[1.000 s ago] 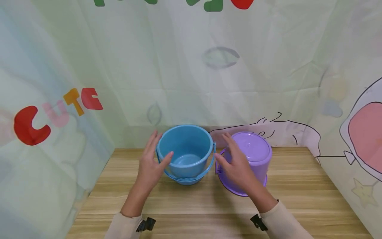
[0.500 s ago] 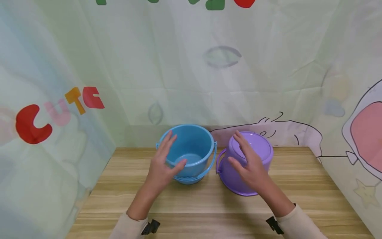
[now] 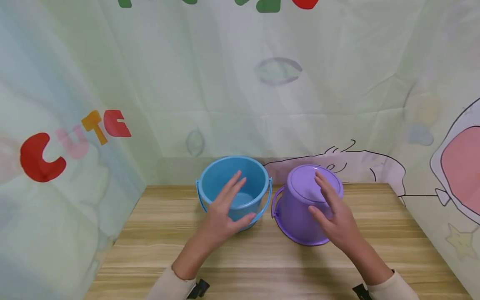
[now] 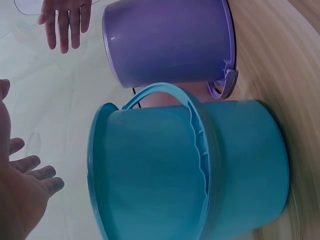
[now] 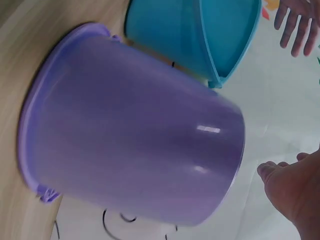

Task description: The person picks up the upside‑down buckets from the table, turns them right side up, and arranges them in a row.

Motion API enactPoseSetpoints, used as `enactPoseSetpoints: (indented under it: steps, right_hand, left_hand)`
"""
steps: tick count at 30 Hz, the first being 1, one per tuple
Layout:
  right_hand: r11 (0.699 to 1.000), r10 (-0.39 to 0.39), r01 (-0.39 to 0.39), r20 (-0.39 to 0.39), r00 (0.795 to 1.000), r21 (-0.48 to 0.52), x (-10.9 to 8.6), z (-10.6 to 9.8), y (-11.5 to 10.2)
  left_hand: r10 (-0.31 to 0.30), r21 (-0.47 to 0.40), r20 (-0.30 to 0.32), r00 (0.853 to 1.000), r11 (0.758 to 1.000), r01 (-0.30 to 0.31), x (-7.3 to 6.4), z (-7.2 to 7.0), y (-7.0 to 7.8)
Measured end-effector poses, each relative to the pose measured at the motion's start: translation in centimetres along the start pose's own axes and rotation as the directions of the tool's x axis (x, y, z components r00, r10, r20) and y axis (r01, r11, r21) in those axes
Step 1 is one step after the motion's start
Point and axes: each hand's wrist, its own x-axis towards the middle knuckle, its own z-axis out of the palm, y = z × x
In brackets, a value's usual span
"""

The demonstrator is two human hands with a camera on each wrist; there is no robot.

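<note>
A blue bucket (image 3: 210, 179) stands upright on the table, mouth up, its handle hanging down at the front. To its right a purple bucket (image 3: 300, 216) sits upside down, its base on top and its handle low on the left side. My left hand (image 3: 221, 221) is in front of the blue bucket, overlapping it in the head view, with fingers extended and nothing held. My right hand (image 3: 339, 221) hovers at the front right of the purple bucket, fingers likewise extended. In the left wrist view the hand (image 4: 25, 190) shows apart from the blue bucket (image 4: 150, 165).
The wooden table (image 3: 262, 275) reaches back to a printed cloth backdrop (image 3: 225, 83), which also rises along both sides. Black clips (image 3: 198, 288) sit at the sleeve cuffs. A narrow gap separates the two buckets.
Both hands have moved to the right: the left from the blue bucket's left side to its front, the right from between the buckets to the purple one's right. The buckets stay put.
</note>
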Motion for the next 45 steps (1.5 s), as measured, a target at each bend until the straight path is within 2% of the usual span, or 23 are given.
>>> enactPoseSetpoints:
  steps: [4,11,14,17,20,24,30,35,40,45]
  right_hand:
    - [0.997,0.039,-0.038,0.021,0.999,-0.067,-0.9,-1.2,0.4]
    - [0.987,0.038,-0.030,0.046,0.998,-0.160,-2.2,-3.3,1.3]
    - [0.982,0.037,-0.027,0.052,0.998,-0.186,-2.9,-3.9,1.8]
    - [0.978,0.049,-0.036,0.059,0.997,-0.206,-3.6,-4.4,2.4]
    - [0.975,0.057,-0.041,0.066,0.996,-0.219,-4.2,-5.1,3.1]
    - [0.976,0.038,-0.023,0.067,0.997,-0.216,-4.8,-5.9,4.1]
    - [0.976,0.034,-0.011,0.101,0.994,-0.216,-5.8,-7.1,5.9]
    - [0.965,0.042,-0.009,0.120,0.992,-0.263,-6.6,-8.0,7.3]
    - [0.945,0.048,-0.002,0.132,0.990,-0.328,-7.2,-8.5,8.5]
    - [0.929,0.038,0.019,0.146,0.989,-0.369,-7.8,-8.6,10.0]
  left_hand:
    - [0.011,0.015,0.055,0.998,1.000,-0.012,0.0,0.5,0.5]
    - [0.161,0.055,0.091,0.983,0.984,-0.167,0.1,2.1,0.5]
    - [0.199,0.072,0.109,0.974,0.976,-0.207,0.2,2.7,0.6]
    - [0.267,0.120,0.126,0.956,0.952,-0.281,0.3,3.3,0.6]
    - [0.339,0.177,0.140,0.930,0.916,-0.360,0.5,4.0,0.4]
    - [0.391,0.229,0.165,0.906,0.878,-0.420,0.6,4.9,0.2]
    - [0.423,0.262,0.206,0.883,0.845,-0.466,0.6,5.9,0.0]
    - [0.426,0.280,0.238,0.873,0.830,-0.481,0.5,6.9,-0.4]
    - [0.381,0.280,0.305,0.873,0.840,-0.465,0.1,7.7,-0.6]
    - [0.340,0.239,0.371,0.864,0.864,-0.443,-0.2,8.4,-0.9]
